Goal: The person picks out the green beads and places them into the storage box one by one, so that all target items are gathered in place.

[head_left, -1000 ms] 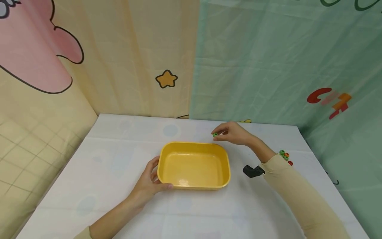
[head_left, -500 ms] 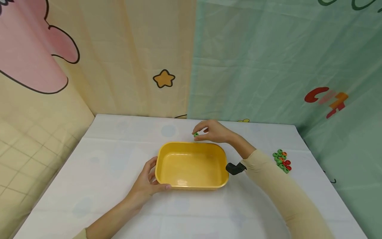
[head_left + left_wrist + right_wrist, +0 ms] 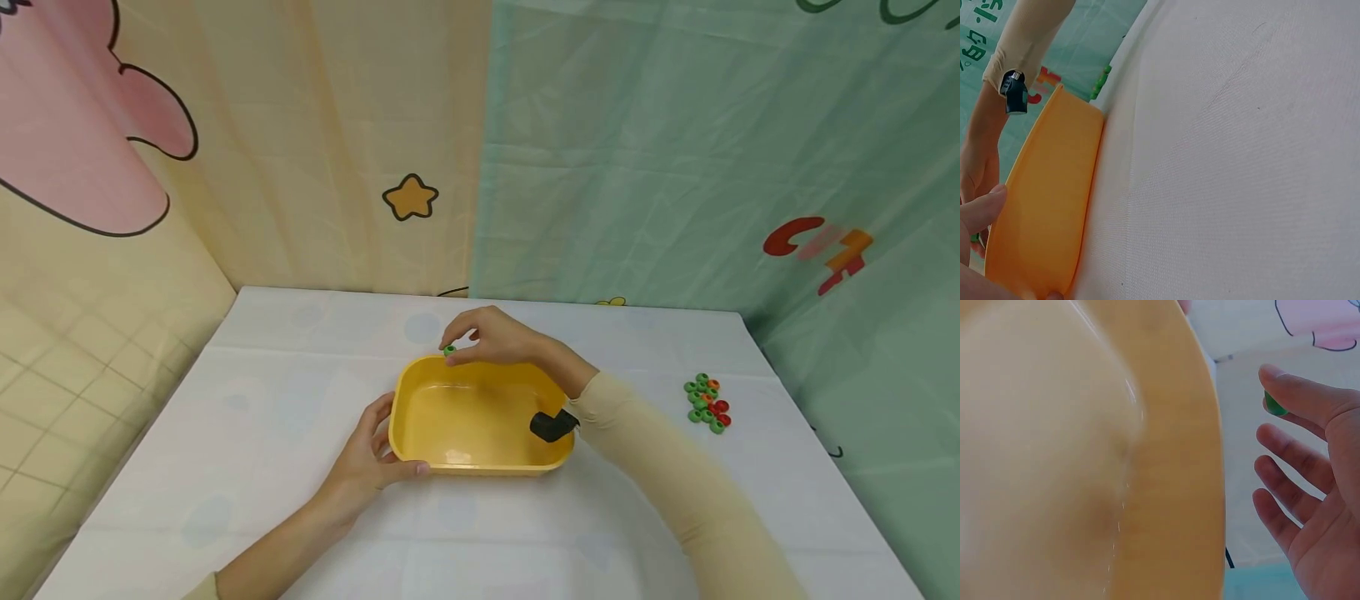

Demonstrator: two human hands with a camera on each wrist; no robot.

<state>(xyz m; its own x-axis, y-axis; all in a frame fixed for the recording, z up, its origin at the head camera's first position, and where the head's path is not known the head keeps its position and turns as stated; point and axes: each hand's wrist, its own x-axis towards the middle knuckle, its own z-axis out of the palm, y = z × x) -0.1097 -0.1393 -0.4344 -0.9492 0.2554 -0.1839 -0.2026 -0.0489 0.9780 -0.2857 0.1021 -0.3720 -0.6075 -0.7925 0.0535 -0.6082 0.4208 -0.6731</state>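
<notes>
A yellow plastic tub [image 3: 480, 417] stands on the white-covered table, its inside bare. My left hand [image 3: 367, 462] grips its left end, thumb over the near rim and fingers along the side. Between thumb and index finger, my right hand [image 3: 498, 336] pinches a small green bead [image 3: 450, 350] just over the tub's far rim. In the right wrist view that bead [image 3: 1275, 404] shows partly behind the thumb, while the other fingers are spread loosely. The left wrist view shows the left thumb [image 3: 985, 209] at the tub's rim.
A cluster of green, orange and red beads [image 3: 707, 403] lies on the table to the right. A black wrist camera [image 3: 553, 426] on the right sleeve hangs over the tub's right end. Printed curtains [image 3: 630, 167] stand behind the table's far edge.
My right hand has moved left with the green bead, from beyond the tub's far right corner to its far rim. More of the bead cluster shows beside the sleeve. The left hand keeps its hold.
</notes>
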